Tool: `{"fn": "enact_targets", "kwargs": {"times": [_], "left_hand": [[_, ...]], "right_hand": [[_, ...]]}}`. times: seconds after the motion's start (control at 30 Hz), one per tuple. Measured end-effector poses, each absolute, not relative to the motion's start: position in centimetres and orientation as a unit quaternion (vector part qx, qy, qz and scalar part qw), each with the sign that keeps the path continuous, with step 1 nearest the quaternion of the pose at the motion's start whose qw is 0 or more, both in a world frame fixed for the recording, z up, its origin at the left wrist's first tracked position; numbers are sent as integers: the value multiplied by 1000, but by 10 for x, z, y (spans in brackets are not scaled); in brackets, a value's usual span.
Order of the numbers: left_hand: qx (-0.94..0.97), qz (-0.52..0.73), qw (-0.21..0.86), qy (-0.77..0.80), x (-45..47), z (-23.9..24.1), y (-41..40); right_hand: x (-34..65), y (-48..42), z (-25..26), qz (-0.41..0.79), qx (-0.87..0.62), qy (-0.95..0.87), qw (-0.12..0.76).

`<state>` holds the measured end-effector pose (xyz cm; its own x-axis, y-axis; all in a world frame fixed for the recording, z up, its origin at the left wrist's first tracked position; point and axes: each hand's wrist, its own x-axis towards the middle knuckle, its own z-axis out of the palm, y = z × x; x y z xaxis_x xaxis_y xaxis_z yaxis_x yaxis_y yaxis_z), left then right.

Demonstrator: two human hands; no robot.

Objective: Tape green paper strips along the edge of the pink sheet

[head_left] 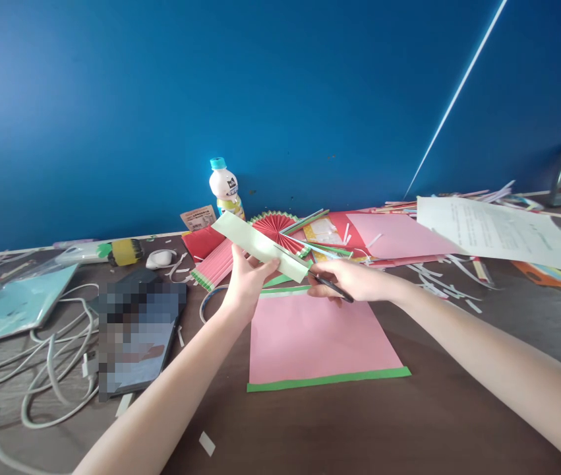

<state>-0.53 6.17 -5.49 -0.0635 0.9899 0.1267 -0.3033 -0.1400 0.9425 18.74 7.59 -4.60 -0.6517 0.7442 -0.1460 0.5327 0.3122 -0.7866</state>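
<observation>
My left hand (248,277) is closed on a pale green paper strip (259,245), held slanted above the table. At the strip's right end my right hand (354,280) grips scissors (335,289) with dark handles. The blades meet the strip's end, though I cannot make out whether they are apart. Below both hands a pink paper sheet (317,340) with green bands along its near and far edges lies flat on the brown table (409,422).
A phone (136,336) and tangled white cables (37,369) lie at left. A white bottle (225,188) stands by the blue wall. Folded red fans (275,227), pink sheets (393,234), white printed paper (498,231) and several paper scraps crowd the back and right.
</observation>
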Motion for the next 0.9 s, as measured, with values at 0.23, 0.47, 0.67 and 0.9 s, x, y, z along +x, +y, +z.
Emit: {"fn": "enact_targets", "kwargs": {"times": [0.23, 0.47, 0.67, 0.9], "left_hand": [[419, 616, 536, 396, -5, -55, 63], [417, 612, 539, 400, -5, -54, 63], [419, 612, 539, 399, -4, -54, 62], [413, 613, 535, 409, -6, -56, 63]], "right_hand": [[188, 77, -48, 414, -383, -815, 131], [188, 77, -49, 403, -384, -820, 134], [189, 77, -47, 405, -390, -818, 121], [189, 77, -47, 408, -394, -814, 121]]}}
